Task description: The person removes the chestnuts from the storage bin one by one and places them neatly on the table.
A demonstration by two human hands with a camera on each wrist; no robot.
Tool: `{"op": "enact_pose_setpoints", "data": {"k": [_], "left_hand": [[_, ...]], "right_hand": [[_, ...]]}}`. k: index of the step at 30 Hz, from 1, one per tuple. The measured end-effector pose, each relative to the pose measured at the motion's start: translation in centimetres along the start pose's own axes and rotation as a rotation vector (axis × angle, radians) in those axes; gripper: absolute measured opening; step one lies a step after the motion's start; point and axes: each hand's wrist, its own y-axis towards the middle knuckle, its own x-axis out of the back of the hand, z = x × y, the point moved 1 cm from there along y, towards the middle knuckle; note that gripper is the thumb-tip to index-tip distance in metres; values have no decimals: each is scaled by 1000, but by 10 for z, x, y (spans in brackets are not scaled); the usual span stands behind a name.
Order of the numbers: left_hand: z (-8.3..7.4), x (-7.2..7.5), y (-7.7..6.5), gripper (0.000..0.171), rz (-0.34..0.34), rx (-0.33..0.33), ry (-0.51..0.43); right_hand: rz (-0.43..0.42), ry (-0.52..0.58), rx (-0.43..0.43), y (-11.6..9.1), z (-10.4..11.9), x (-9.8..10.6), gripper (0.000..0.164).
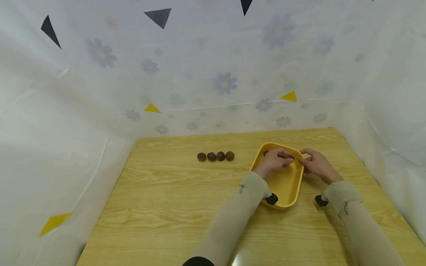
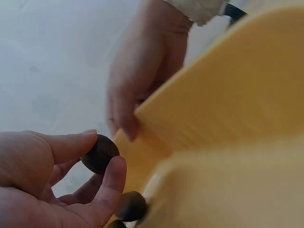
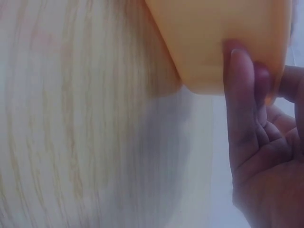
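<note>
My left hand is over the far end of a yellow tray. Its thumb and fingers pinch a round dark brown nut, seen best in the left wrist view. Below that nut, more nuts lie in the tray's corner, partly hidden by my fingers. My right hand grips the tray's far right corner, thumb on the rim side and fingers against the outer wall. In the right wrist view the outside of the tray shows above the tabletop.
A row of several brown nuts lies on the wooden table, left of the tray. White flowered sheeting encloses the table at the back and both sides, with black and yellow triangles on it.
</note>
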Motion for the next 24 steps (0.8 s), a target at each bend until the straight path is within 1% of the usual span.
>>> {"op": "enact_pose_setpoints", "data": {"k": [3,6,8,11,14,18,21,24], "left_hand": [[-4,11,-2,16,33,-36,-54],[-11,23,-3,19,49,-61,-34],[-15,32,-5,21,44,-78,-9],[-19,46,-10,23,30,-100,-12],[-19,60,-16,23,31,-126,-58],[-16,77,-25,23,54,-159,-97],[-15,91,-32,24,50,-170,-81],[-13,105,-38,25,38,-170,-62]], "right_hand": [[2,1,-4,0,0,-1,56],[-3,-8,-4,0,0,-1,56],[-7,-12,0,1,1,-1,55],[-6,-16,4,3,1,-1,55],[7,-14,5,2,1,-2,56],[-1,-30,-9,-3,2,-1,55],[-16,-43,-14,-5,2,-1,55],[-14,-42,-15,-6,2,-1,56]]}}
